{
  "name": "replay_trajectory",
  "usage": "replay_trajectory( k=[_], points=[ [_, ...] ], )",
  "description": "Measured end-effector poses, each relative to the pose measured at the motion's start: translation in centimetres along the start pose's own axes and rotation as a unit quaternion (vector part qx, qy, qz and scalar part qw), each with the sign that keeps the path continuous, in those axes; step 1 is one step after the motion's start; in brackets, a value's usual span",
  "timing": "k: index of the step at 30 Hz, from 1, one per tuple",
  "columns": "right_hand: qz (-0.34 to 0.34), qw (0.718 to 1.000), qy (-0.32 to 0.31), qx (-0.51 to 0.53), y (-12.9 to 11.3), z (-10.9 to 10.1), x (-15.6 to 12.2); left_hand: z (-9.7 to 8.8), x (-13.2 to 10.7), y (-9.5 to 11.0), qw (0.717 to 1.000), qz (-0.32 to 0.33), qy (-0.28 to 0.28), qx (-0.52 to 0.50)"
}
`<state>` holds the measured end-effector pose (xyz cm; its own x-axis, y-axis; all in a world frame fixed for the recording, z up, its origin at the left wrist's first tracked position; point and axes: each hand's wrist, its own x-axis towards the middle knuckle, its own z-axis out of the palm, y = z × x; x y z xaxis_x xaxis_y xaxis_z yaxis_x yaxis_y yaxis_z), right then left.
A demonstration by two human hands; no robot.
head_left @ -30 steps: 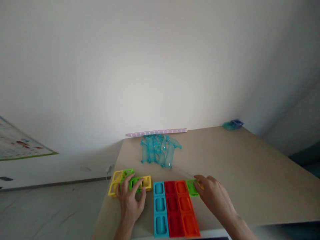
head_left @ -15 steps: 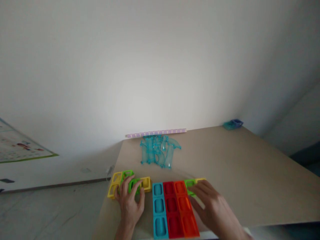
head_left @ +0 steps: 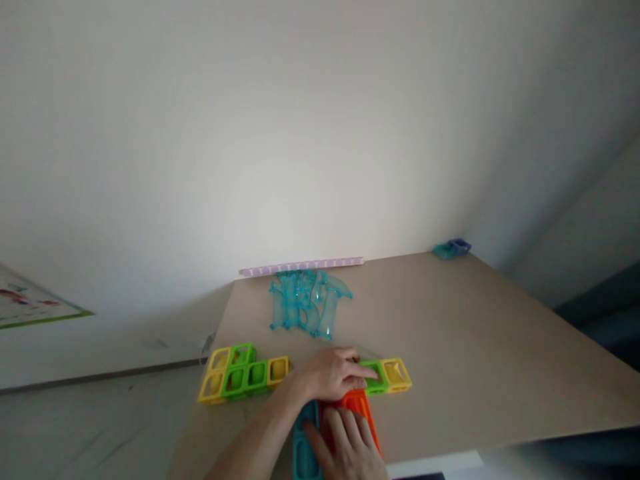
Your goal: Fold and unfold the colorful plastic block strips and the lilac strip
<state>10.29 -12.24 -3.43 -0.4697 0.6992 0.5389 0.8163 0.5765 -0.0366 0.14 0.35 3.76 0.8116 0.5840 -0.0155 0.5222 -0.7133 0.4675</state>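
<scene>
My left hand (head_left: pixel 330 375) reaches across from the left, its bent fingers closed on a green tile (head_left: pixel 375 381) joined to a yellow tile (head_left: pixel 397 373). Nearer me, my right hand (head_left: pixel 346 440) lies flat with fingers spread on a block of red and orange tiles (head_left: pixel 361 403); a blue column (head_left: pixel 302 457) runs along its left side. Both hands hide most of this block. A flat cluster of yellow and green tiles (head_left: pixel 240 375) lies untouched to the left.
A pile of clear teal curved pieces (head_left: pixel 305 307) sits further back on the tan table (head_left: pixel 475 347). A lilac strip (head_left: pixel 300 267) lies along the wall. A small blue and teal object (head_left: pixel 450 249) is at the far right corner. The table's left edge is close to the yellow-green cluster.
My left hand left the yellow-green cluster and crossed right to the green tile. My right hand drew back from that tile onto the red and orange block. The view shifted slightly.
</scene>
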Motion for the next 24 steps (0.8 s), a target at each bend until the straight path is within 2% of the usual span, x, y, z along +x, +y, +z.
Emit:
replay_trajectory(
  k=[3,9,16,24],
  points=[
    [0.012,1.000,0.006,0.004,-0.1,-0.4,0.5,0.2,-0.3,-0.3,1.000,0.011,0.014,-0.011],
    [-0.005,0.999,-0.004,0.046,0.2,-1.6,1.2,0.2,-0.4,-0.2,1.000,0.009,0.024,-0.010],
    [-0.004,0.999,-0.003,0.044,0.4,-1.4,1.2,0.4,-0.3,-0.3,0.999,0.008,0.030,-0.004],
    [-0.046,0.994,0.093,0.037,0.4,-1.3,-0.4,0.0,-0.5,-0.2,1.000,0.014,0.022,0.001]
  ],
)
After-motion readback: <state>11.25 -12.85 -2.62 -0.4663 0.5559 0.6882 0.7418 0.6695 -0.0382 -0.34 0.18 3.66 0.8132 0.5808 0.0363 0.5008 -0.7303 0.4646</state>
